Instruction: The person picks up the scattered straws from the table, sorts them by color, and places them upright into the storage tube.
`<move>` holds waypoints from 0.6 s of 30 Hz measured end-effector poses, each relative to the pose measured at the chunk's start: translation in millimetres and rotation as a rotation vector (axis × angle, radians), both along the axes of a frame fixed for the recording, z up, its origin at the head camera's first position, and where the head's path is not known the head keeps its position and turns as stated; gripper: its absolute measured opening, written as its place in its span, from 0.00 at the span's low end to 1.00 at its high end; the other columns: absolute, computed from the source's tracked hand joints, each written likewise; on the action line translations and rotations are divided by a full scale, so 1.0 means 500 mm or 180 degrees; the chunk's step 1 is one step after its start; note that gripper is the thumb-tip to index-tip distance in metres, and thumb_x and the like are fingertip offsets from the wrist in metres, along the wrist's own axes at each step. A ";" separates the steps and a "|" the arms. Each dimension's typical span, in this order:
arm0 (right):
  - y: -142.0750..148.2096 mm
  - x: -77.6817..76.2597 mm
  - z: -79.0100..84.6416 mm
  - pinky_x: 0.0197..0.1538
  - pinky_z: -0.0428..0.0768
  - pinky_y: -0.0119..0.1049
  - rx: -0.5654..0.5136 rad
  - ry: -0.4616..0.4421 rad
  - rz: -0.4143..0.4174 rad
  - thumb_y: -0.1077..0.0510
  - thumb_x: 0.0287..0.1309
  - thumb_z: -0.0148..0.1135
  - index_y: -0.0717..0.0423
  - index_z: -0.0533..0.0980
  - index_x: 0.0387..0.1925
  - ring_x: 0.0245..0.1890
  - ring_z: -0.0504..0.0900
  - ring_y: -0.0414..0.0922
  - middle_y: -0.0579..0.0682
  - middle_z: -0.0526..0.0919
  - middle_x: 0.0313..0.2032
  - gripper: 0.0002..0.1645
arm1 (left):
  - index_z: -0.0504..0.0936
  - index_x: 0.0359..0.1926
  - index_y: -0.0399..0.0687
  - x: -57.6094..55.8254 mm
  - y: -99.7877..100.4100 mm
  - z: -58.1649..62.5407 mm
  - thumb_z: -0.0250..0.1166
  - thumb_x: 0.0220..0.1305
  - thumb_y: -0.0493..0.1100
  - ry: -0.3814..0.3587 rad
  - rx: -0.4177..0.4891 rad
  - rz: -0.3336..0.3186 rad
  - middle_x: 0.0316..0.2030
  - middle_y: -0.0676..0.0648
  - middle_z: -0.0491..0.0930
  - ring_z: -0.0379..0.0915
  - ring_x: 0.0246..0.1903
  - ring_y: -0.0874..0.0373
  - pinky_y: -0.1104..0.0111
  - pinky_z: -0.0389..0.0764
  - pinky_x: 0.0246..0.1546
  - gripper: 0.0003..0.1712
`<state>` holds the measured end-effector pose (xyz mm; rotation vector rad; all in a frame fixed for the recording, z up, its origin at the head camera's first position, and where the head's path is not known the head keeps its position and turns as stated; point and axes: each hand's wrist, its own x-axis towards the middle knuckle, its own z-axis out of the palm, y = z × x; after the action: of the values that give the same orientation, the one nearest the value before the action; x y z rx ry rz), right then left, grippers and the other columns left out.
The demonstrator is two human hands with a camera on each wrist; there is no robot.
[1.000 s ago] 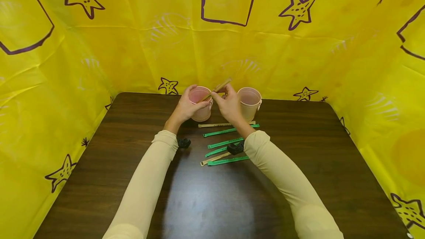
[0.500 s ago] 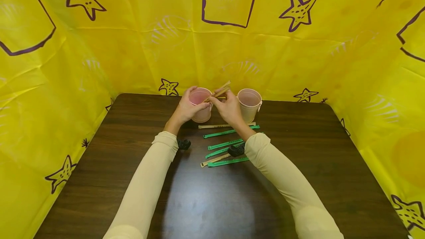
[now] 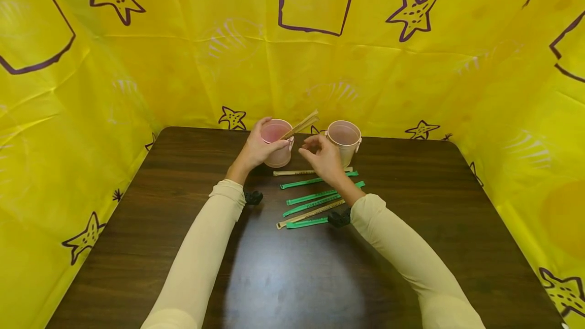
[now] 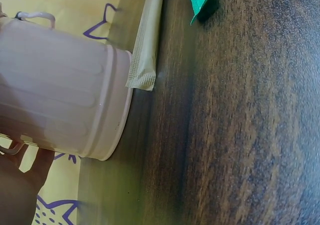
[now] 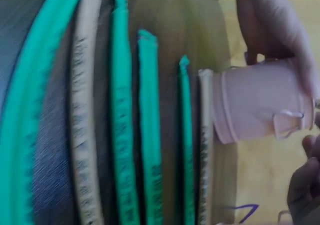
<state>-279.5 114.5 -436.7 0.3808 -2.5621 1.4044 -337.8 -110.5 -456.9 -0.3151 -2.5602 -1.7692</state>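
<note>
My left hand (image 3: pixel 256 147) grips the left pale pink bucket (image 3: pixel 279 159) round its rim and side; the bucket (image 4: pixel 55 90) stands upright on the table. Brown paper-wrapped straws (image 3: pixel 301 125) lean in that bucket, their upper ends sticking out to the right. Between the two buckets is my right hand (image 3: pixel 325 160), fingers loosely bent, with nothing held. It partly covers the second pale bucket (image 3: pixel 351 153) in the head view. In the right wrist view, the right hand (image 5: pixel 304 190) shows at the right edge, apart from the held bucket (image 5: pixel 265 97).
In front of the buckets lie several wrapped straws in a loose row, green ones (image 3: pixel 311 197) and brown ones (image 3: pixel 294 172). The dark wooden table (image 3: pixel 160 217) ends at a yellow patterned cloth (image 3: pixel 183 80) at the back and sides.
My right hand has let go of a brown wrapped straw, which now leans in the left bucket beside another. That hand has moved right and slightly down. The left hand keeps its grip.
</note>
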 end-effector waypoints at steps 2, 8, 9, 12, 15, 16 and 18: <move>0.008 0.005 -0.008 0.33 0.74 0.33 0.0262 -0.0152 0.0067 0.54 0.62 0.71 0.57 0.80 0.50 0.26 0.75 0.44 0.54 0.89 0.46 0.18 | 0.55 0.78 0.52 0.000 0.001 0.003 0.79 0.53 0.58 -0.0009 -0.0012 0.0003 0.70 0.40 0.66 0.68 0.66 0.43 0.49 0.69 0.70 0.59; 0.025 0.012 -0.031 0.37 0.83 0.35 0.0908 -0.0703 0.0360 0.54 0.63 0.70 0.56 0.80 0.54 0.28 0.88 0.44 0.57 0.88 0.50 0.20 | 0.55 0.78 0.53 0.003 0.000 0.005 0.79 0.52 0.58 -0.0023 -0.0012 0.0012 0.70 0.41 0.65 0.68 0.66 0.44 0.49 0.69 0.70 0.60; 0.026 0.012 -0.034 0.34 0.83 0.34 0.0931 -0.0749 0.0401 0.55 0.63 0.69 0.56 0.80 0.55 0.25 0.88 0.43 0.58 0.88 0.50 0.20 | 0.55 0.78 0.54 0.002 -0.001 0.004 0.79 0.52 0.58 -0.0020 -0.0007 0.0007 0.70 0.41 0.66 0.68 0.66 0.44 0.49 0.69 0.70 0.60; 0.028 0.014 -0.042 0.26 0.80 0.31 0.0969 -0.0830 0.0485 0.57 0.63 0.68 0.58 0.80 0.57 0.21 0.86 0.41 0.61 0.88 0.48 0.21 | 0.55 0.78 0.54 0.002 -0.001 0.003 0.79 0.52 0.58 -0.0011 -0.0003 0.0012 0.70 0.42 0.66 0.68 0.66 0.44 0.49 0.70 0.70 0.59; 0.029 0.016 -0.049 0.28 0.81 0.34 0.1062 -0.0823 0.0520 0.58 0.63 0.68 0.58 0.80 0.58 0.22 0.87 0.44 0.60 0.89 0.47 0.22 | 0.56 0.78 0.55 0.002 -0.001 0.003 0.79 0.52 0.59 -0.0014 -0.0002 0.0016 0.70 0.41 0.66 0.69 0.65 0.44 0.48 0.70 0.69 0.59; 0.029 0.017 -0.052 0.32 0.83 0.36 0.1121 -0.0811 0.0514 0.58 0.63 0.68 0.58 0.80 0.58 0.26 0.87 0.45 0.60 0.89 0.47 0.22 | 0.56 0.78 0.55 0.002 -0.001 0.003 0.79 0.52 0.59 -0.0021 -0.0011 0.0015 0.70 0.41 0.66 0.69 0.66 0.44 0.48 0.70 0.69 0.59; 0.030 0.018 -0.058 0.42 0.85 0.42 0.1216 -0.0757 0.0502 0.59 0.62 0.69 0.58 0.80 0.58 0.37 0.89 0.49 0.58 0.88 0.49 0.22 | 0.55 0.78 0.56 0.003 -0.001 0.003 0.79 0.52 0.59 -0.0033 -0.0011 0.0012 0.70 0.41 0.67 0.69 0.66 0.44 0.48 0.70 0.69 0.59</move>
<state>-270.5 129.5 -465.6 0.5099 -3.0635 1.0518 -336.4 -111.0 -455.5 -0.3017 -2.5692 -1.7702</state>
